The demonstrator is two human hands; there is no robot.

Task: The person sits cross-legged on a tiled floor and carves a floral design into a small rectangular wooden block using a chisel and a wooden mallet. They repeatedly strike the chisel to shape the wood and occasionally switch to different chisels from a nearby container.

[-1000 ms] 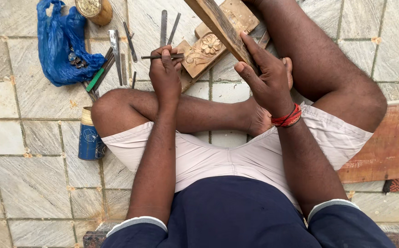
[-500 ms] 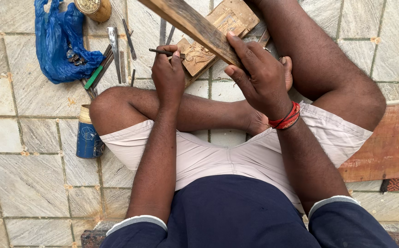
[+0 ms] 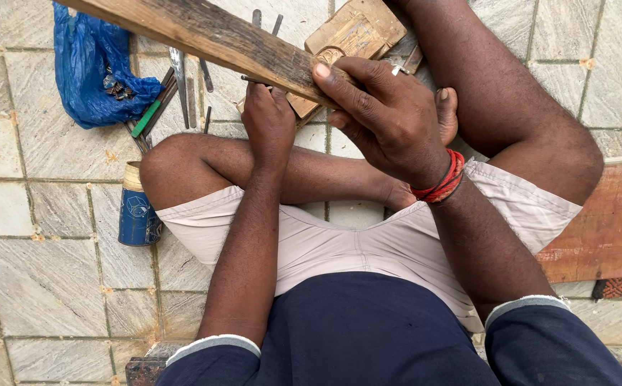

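While seated cross-legged on the tiled floor (image 3: 46,286): right hand (image 3: 386,118) clamped on a long wooden stick (image 3: 211,32), raised above a carved wood block (image 3: 354,32); left hand (image 3: 269,121) closed around a thin chisel (image 3: 253,78), tip toward the block. Loose chisels (image 3: 182,78) and blue bag (image 3: 92,68) nearby.

I see a navy shirt (image 3: 368,336) with short sleeves edged in a pale band. Below it are light beige shorts (image 3: 339,243). A red thread bracelet (image 3: 441,182) circles my right wrist.

Both hands (image 3: 389,118) raised, fingers (image 3: 346,89) clenched
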